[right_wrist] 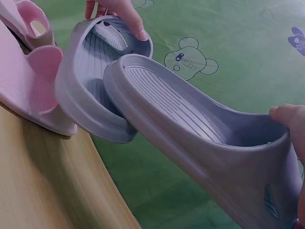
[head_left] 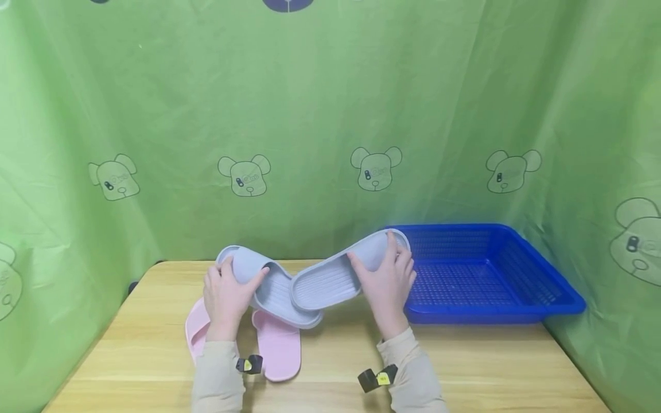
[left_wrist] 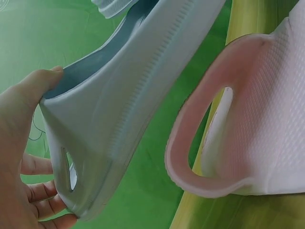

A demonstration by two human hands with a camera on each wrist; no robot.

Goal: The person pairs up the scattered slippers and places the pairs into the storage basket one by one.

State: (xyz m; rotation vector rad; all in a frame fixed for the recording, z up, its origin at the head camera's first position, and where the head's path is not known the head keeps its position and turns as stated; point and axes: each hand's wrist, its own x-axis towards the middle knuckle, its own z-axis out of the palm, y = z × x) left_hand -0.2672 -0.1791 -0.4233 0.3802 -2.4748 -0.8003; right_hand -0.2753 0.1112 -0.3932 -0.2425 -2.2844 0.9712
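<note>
Two grey-blue slippers are held up over the table, their heel ends overlapping in the middle. My left hand [head_left: 227,291] grips the left slipper [head_left: 279,295] by its strap, thumb at the strap's edge and fingers round the toe end, as the left wrist view shows. The right slipper [right_wrist: 190,119] is gripped the same way by my right hand [head_left: 387,281], its heel lying over the left one's heel. Below them a pair of pink slippers rests on the table: one pink slipper [head_left: 281,350] shows between my arms, the other [head_left: 196,327] is partly hidden behind my left hand.
A blue plastic basket [head_left: 516,314] with mesh sides stands at the back right of the wooden table [head_left: 490,367], its left edge behind my right hand. Green curtain [head_left: 310,103] with bear-head prints hangs round the back and sides.
</note>
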